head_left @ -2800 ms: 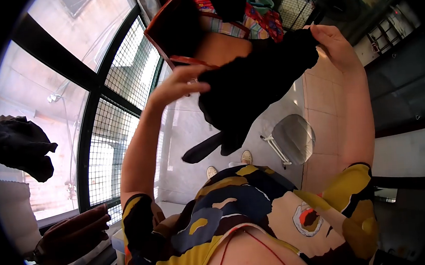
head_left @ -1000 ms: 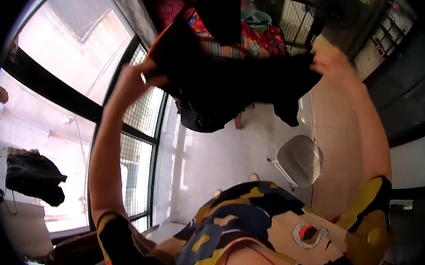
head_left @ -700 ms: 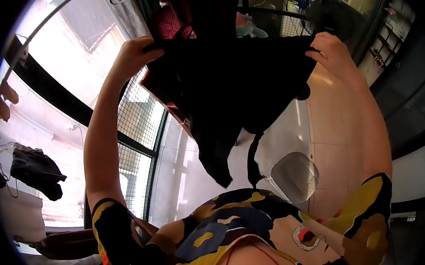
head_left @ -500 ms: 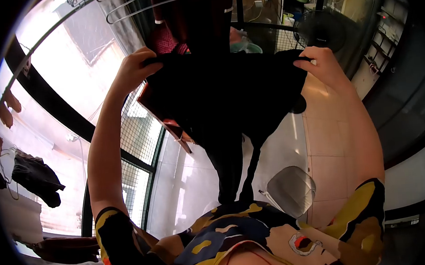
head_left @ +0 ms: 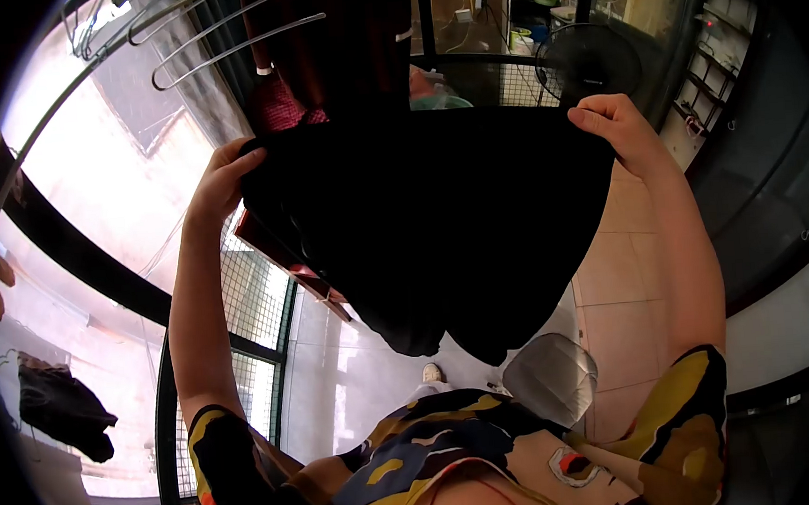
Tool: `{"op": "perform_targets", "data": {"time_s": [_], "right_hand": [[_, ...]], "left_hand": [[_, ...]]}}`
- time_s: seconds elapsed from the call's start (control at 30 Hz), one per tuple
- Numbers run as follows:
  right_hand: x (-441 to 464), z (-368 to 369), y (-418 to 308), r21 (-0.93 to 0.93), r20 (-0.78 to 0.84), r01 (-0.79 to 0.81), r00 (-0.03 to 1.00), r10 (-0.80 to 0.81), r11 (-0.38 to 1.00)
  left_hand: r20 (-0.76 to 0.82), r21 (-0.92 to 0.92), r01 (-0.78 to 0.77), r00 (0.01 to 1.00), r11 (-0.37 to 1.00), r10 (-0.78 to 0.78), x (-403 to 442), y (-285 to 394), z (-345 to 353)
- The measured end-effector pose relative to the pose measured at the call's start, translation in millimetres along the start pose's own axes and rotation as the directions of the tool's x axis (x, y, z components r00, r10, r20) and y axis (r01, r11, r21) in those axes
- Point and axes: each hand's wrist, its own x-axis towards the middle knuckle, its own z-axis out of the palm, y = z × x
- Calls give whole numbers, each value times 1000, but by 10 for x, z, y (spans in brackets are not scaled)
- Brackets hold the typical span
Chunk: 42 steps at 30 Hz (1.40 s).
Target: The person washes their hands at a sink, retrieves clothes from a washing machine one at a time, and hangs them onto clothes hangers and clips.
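A pair of black trousers (head_left: 440,222) is stretched wide in front of me, its two legs hanging toward the floor. At the left end of the top edge, my left hand (head_left: 224,179) is closed with the thumb over the cloth. My right hand (head_left: 617,132) pinches the opposite end of that edge. The cloth is so dark that its seams and folds hardly show. Behind it, dark red clothing (head_left: 281,36) hangs, partly covered.
Wire hangers (head_left: 240,41) hang from a rail at the upper left, beside a bright window. A black fan (head_left: 588,63) stands at the back right. A grey stool-like object (head_left: 552,379) is on the tiled floor near me. More dark clothing (head_left: 64,408) hangs far left.
My hands have moved farther apart, the left one outward and slightly down. The trousers are spread wider, and their legs have swung up and look shorter. A shoe now shows below them.
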Motion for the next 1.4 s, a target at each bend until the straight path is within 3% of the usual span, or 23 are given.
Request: {"op": "perform_targets", "data": {"time_s": [0.2, 0.33, 0.4, 0.47, 0.6, 0.67, 0.8, 0.9, 1.0, 1.03, 1.07, 1.13, 1.2, 1.33, 1.4], "right_hand": [[508, -16, 87, -92, 46, -31, 998, 35, 995], [908, 159, 53, 2, 78, 2, 997, -2, 1000], [1053, 277, -17, -119, 92, 14, 996, -3, 993], [1196, 342, -19, -123, 107, 3, 994, 10, 992], [1341, 528, -203, -41, 113, 3, 994, 2, 999], [1420, 577, -275, -67, 192, 137, 974, -122, 988], [1647, 620, -303, -4, 378, 334, 873, -307, 943], [1812, 645, -340, 35, 510, 438, 765, -393, 898], [2033, 582, -263, 148, 527, 564, 650, -548, 812], [2115, 545, -231, 158, 497, 614, 628, -599, 774], [2180, 487, -171, 168, 474, 661, 597, -647, 732], [2373, 360, -13, 109, 409, 637, 671, -618, 763], [2602, 294, 48, 195, 374, 702, 592, -713, 685], [2939, 56, 101, 268, 472, 740, 457, -754, 617], [3112, 5, 68, 379, 518, 743, 324, -792, 552]], "left_hand": [[20, -88, 7, 1000, 996, -5, 496, -242, -269], [20, -151, -15, 1000, 988, 18, 755, -293, -392], [4, -150, -45, 999, 988, 46, 775, -215, -354], [6, -154, -90, 996, 984, 92, 715, -56, -257], [-41, 72, -259, 964, 963, 262, 611, 175, -139], [-54, 214, -199, 975, 956, 215, 544, 289, -169], [-188, 434, -236, 920, 869, 344, 458, 371, -253], [-403, 434, -375, 732, 819, 549, 342, 513, -111], [-412, 578, -502, 500, 643, 761, 241, 731, 25], [-399, 638, -471, 475, 609, 785, 207, 788, 50], [-377, 678, -411, 517, 609, 769, 198, 834, 90], [-424, 610, -248, 700, 752, 575, 259, 880, 193], [-476, 640, -96, 729, 762, 491, 309, 826, 297], [-519, 627, -219, 598, 748, 611, 332, 961, 773], [-557, 675, -197, 496, 711, 667, 369, 1031, 977]]}}
